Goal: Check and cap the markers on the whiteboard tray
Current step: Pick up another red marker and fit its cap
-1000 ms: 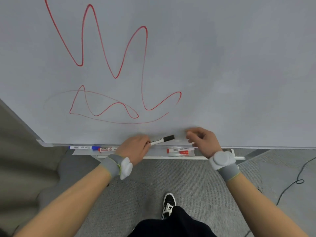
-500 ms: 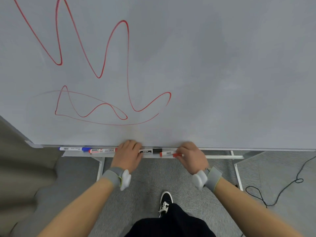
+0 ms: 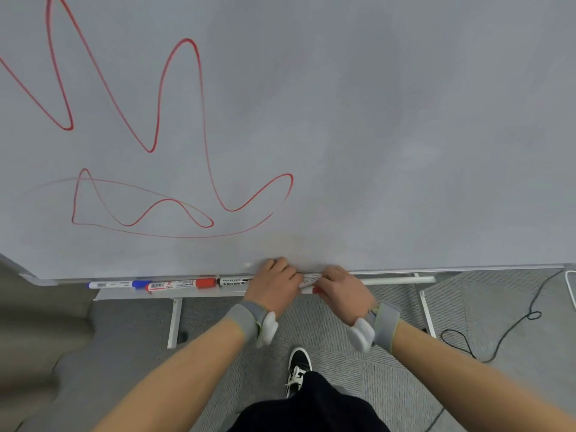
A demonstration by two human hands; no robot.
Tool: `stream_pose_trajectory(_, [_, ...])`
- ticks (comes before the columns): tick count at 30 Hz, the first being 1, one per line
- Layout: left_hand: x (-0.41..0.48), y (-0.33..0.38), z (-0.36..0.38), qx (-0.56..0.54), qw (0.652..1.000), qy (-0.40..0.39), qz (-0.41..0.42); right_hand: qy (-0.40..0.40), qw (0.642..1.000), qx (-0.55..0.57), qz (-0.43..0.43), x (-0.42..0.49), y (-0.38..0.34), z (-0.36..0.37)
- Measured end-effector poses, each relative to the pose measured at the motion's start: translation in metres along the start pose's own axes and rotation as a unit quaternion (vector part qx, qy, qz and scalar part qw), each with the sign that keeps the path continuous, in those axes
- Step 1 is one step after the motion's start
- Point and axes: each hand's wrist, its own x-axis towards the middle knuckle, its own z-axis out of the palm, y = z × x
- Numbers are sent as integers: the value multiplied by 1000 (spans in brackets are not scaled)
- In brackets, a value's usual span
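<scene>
Both hands meet over the whiteboard tray (image 3: 134, 295) at a red marker (image 3: 309, 282) with a white barrel. My left hand (image 3: 274, 286) grips its left end and my right hand (image 3: 339, 289) grips its right end, where some red shows under the fingers. The fingers hide its cap and tip. Left of my left hand, a black marker (image 3: 233, 280) lies on the tray. Further left lie a capped red marker (image 3: 182, 284) and a capped blue marker (image 3: 117, 284).
The whiteboard (image 3: 374, 135) carries red scribbles (image 3: 162, 120) on its left half. The stand's white legs (image 3: 174, 319) drop to grey carpet. A black cable (image 3: 498, 335) loops on the floor at right. My shoe (image 3: 299, 367) is below the tray.
My left hand lowered the black marker onto the tray and let it go. Both hands then closed on the red marker to its right.
</scene>
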Motion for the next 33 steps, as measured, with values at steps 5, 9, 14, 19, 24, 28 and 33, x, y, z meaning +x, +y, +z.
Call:
stream_pose_trajectory(5, [-4,2,-10,-28,999,2,-22,28,997,74,-2,-7,-2,-18])
stream_pose_trajectory(9, [-15,6,-40,-202,973,25,-105,127,931,275,202,-17,-3,-47])
stream_pose_trajectory(14, [-25,0,-63,-329,936,17,-127,123,752,578,293,-18,-7,-68])
stream_pose_trajectory(19, [-31,-1,-72,-401,906,10,-135,81,757,601,245,-17,-19,-81])
stream_pose_trajectory(24, [-31,5,-78,-437,889,16,-138,50,799,567,194,-17,-26,-88])
stream_pose_trajectory(28, [-28,9,-80,-452,881,17,-137,46,802,567,182,-16,-31,-92])
stream_pose_trajectory(33, [-24,9,-79,-427,897,0,-116,44,791,582,185,-17,-35,-88])
